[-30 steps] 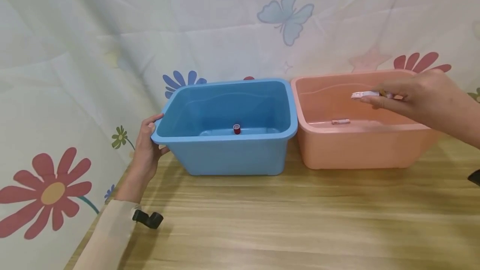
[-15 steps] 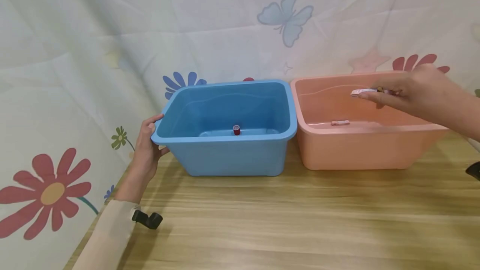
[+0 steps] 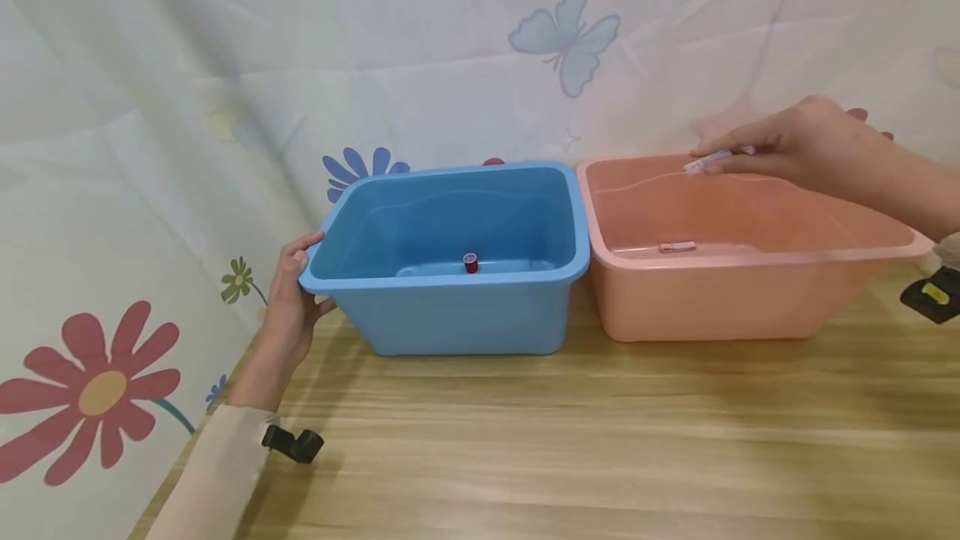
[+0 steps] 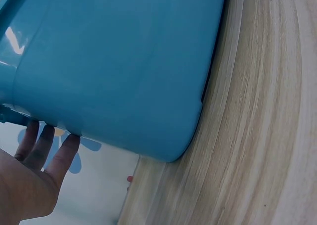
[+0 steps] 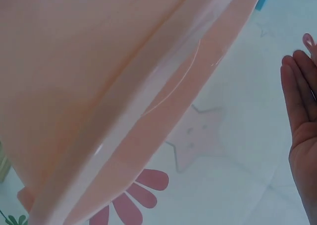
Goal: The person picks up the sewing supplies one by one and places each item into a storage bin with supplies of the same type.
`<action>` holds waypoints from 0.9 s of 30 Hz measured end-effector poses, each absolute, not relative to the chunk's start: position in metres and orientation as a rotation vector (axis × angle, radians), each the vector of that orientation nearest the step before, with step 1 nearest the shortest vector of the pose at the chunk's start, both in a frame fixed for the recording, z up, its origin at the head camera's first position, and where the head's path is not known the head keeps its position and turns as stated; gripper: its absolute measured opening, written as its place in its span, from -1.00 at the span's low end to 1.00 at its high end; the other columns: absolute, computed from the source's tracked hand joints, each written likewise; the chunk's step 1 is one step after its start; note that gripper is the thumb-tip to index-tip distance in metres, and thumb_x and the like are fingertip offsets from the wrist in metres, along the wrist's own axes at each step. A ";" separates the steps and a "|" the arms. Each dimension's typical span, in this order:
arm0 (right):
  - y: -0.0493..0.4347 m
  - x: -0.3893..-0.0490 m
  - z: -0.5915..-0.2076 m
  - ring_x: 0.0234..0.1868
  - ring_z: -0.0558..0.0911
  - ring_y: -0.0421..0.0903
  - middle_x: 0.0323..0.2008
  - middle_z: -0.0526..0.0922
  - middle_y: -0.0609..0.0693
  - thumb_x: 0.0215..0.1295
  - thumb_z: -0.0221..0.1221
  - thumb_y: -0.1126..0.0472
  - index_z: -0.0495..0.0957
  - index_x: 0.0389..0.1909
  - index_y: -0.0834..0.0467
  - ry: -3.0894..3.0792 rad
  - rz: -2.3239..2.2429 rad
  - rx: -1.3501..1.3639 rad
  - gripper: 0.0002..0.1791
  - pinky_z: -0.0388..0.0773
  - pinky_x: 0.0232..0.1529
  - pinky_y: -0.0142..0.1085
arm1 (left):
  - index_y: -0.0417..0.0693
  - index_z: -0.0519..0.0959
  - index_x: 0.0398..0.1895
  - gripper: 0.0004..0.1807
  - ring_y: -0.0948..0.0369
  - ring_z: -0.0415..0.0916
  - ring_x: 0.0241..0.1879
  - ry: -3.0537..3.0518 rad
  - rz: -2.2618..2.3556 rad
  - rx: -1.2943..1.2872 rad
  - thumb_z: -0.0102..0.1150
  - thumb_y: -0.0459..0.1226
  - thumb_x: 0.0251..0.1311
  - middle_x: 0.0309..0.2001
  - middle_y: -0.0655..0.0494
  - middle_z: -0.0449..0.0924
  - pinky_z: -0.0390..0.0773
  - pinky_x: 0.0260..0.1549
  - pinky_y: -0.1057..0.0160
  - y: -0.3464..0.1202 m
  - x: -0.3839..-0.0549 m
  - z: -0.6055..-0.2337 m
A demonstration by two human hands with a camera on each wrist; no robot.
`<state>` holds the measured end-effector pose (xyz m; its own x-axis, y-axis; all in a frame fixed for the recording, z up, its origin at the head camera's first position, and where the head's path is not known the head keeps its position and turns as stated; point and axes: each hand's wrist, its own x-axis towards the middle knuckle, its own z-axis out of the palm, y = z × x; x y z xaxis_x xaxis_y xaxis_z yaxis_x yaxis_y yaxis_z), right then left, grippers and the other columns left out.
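Observation:
At the left, a blue plastic tub (image 3: pixel 450 311) has its left rim held by my left hand (image 3: pixel 291 294). The left wrist view has several fingertips (image 4: pixel 72 140) against the tub's outer wall. My right hand (image 3: pixel 813 144) is raised over the pink tub (image 3: pixel 705 298) on the right. Between its thumb and fingers it pinches a slim white-and-pink piece (image 3: pixel 708 162) shaped like a nail clipper, angled down to the left. A similar pale pink piece (image 3: pixel 677 247) lies on the pink tub's floor. Inside the blue tub stands a small red cylinder (image 3: pixel 470 262) with a pale ring on top.
Both tubs stand side by side on a wood-grain table (image 3: pixel 525 440), their rims nearly meeting. Close behind them hangs a pale curtain (image 3: pixel 420 48) printed with flowers and a butterfly. It also runs along the table's left edge.
My right hand has risen toward the pink tub's back rim, and the pinched piece has tilted from nearly level to slanting. My left hand keeps its hold on the blue tub.

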<state>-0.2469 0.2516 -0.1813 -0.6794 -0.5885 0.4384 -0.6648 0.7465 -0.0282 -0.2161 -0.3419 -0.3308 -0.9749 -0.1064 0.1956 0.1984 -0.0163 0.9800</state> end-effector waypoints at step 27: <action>0.248 -0.264 -0.183 -0.31 0.78 -0.22 -0.24 0.81 -0.05 0.50 0.13 0.31 0.65 0.13 0.22 -2.899 0.318 0.941 -0.72 0.54 -0.26 -0.53 | 0.30 0.37 0.40 -0.49 0.09 0.46 0.13 -2.042 -2.091 -0.094 -0.15 0.13 0.46 0.24 0.08 0.39 0.62 -0.12 0.15 -0.341 -0.214 -0.330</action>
<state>-0.2637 0.2482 -0.1828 -0.8088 -0.5720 0.1365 -0.5880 0.7902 -0.1726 -0.2139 -0.3409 -0.3303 -0.9744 -0.1100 0.1959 0.1984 -0.0123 0.9800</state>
